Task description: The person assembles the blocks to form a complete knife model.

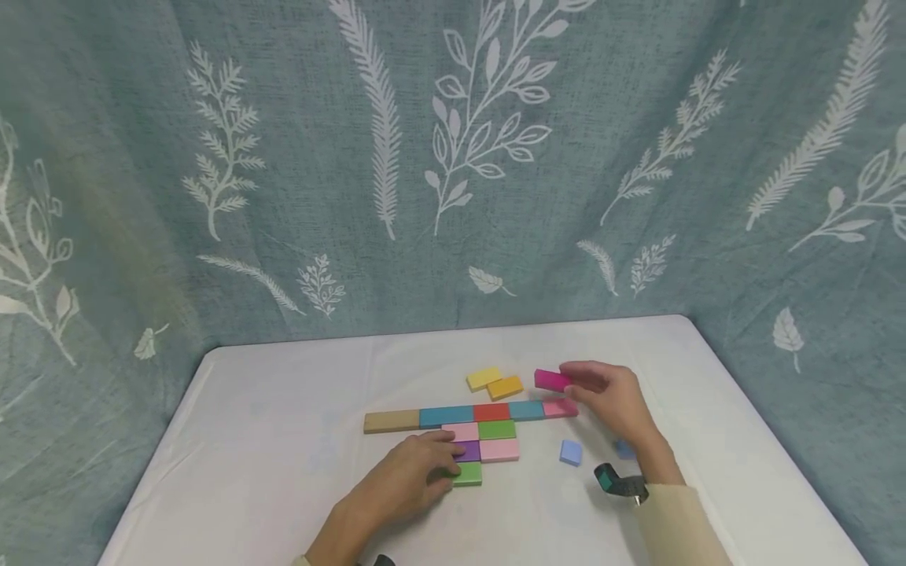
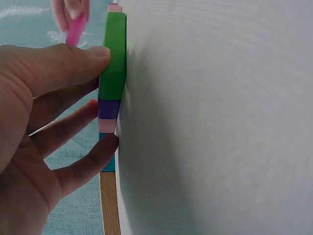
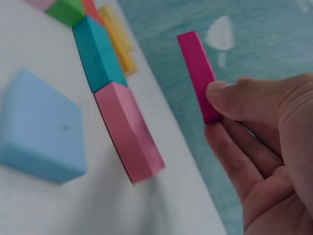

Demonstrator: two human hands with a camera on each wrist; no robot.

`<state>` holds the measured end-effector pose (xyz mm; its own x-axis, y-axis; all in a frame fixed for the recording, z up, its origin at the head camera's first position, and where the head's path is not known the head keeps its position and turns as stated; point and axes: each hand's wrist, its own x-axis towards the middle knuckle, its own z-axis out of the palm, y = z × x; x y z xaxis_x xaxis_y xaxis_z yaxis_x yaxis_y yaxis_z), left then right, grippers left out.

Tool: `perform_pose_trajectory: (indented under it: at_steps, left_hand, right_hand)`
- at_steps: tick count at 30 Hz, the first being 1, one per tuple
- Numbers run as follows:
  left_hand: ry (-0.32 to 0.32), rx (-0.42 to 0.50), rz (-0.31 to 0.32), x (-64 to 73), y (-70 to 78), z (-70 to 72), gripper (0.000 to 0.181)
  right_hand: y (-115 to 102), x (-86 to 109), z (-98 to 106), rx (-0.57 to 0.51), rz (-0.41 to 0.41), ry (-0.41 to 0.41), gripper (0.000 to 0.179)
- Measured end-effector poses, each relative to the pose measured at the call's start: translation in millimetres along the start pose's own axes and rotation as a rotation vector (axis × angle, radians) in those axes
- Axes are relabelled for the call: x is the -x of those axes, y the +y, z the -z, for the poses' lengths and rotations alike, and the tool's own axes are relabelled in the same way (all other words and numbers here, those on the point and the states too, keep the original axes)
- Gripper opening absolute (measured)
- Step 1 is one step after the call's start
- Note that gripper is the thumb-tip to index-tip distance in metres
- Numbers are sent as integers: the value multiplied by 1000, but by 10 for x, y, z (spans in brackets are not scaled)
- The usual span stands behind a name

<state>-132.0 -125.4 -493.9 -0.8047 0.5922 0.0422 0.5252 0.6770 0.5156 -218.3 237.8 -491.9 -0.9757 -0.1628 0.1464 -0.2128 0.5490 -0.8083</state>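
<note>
My right hand (image 1: 614,397) pinches a magenta block (image 1: 550,380) between thumb and fingers, raised above the right end of a row of blocks. The pink end block (image 3: 129,132) lies below it in the right wrist view. My left hand (image 1: 406,479) has spread, slightly bent fingers touching the blocks beneath the row. Its thumb tip lies against the lowest green block (image 2: 115,54), with other fingertips near the purple block (image 2: 108,109). A tan block (image 1: 392,421), a blue block (image 1: 446,417), a red block (image 1: 491,413) and a teal block (image 1: 526,410) form the row.
Behind the row lie a yellow block (image 1: 484,378) and an orange-yellow block (image 1: 506,387). One light blue block (image 1: 571,453) sits right of the stack; another blue block (image 1: 624,449) is partly hidden by my right wrist. A patterned curtain (image 1: 453,173) hangs behind the white table (image 1: 283,393).
</note>
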Motion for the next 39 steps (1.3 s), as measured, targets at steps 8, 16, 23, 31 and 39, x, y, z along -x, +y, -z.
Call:
perform_pose_trajectory:
  at_steps: [8, 16, 23, 31, 39]
  left_hand:
    - [3, 10, 10, -3, -8, 16, 19]
    - [3, 36, -2, 2, 18, 28, 18]
    - [-4, 32, 16, -3, 31, 20, 19]
    - [-5, 25, 25, 2, 35, 7, 19]
    - [1, 31, 21, 7, 34, 1, 19]
  right_hand:
    - [-155, 539, 64, -3, 7, 33, 38]
    - [-336, 768, -212, -52, -32, -42, 39]
    - [-367, 829, -526, 16, 18, -104, 36]
    - [-423, 870, -737, 124, 133, -146, 35]
    - [-442, 875, -812, 205, 208, -148, 39]
